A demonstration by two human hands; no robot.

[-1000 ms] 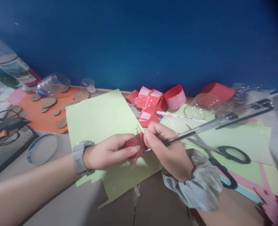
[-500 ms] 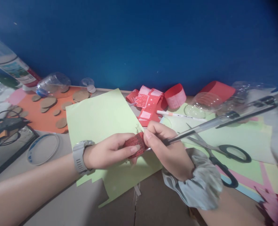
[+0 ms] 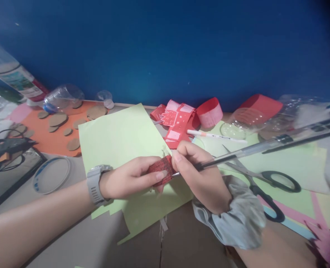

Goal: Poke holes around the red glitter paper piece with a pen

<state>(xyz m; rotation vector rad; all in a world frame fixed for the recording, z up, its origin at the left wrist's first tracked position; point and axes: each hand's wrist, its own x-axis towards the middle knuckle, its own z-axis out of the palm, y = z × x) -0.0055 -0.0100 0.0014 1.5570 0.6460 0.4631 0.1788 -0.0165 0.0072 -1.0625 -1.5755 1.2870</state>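
Above a pale green sheet (image 3: 117, 137), my left hand (image 3: 137, 176) pinches a small dark red patterned piece (image 3: 162, 170). A grey watch circles that wrist. My right hand (image 3: 195, 169) is closed round a clear pen (image 3: 245, 149), whose tip touches or nearly touches the red piece's right edge. Its thumb and forefinger also meet the piece's upper right edge, though what they pinch there is too small to tell. The pen's long barrel slants up to the right, over black-handled scissors (image 3: 251, 175).
Cardboard discs (image 3: 58, 120) lie on orange paper (image 3: 42, 136) at the left, near a plastic bottle (image 3: 19, 80) and a roll of tape (image 3: 51, 158). Red paper shapes (image 3: 178, 119), a white marker (image 3: 215, 136) and clear plastic cups (image 3: 247, 118) lie along the blue wall.
The pen has tilted slightly, its far end shifting right and a little down, and its metal tip now shows beside the red piece. Both hands stay nearly in place.
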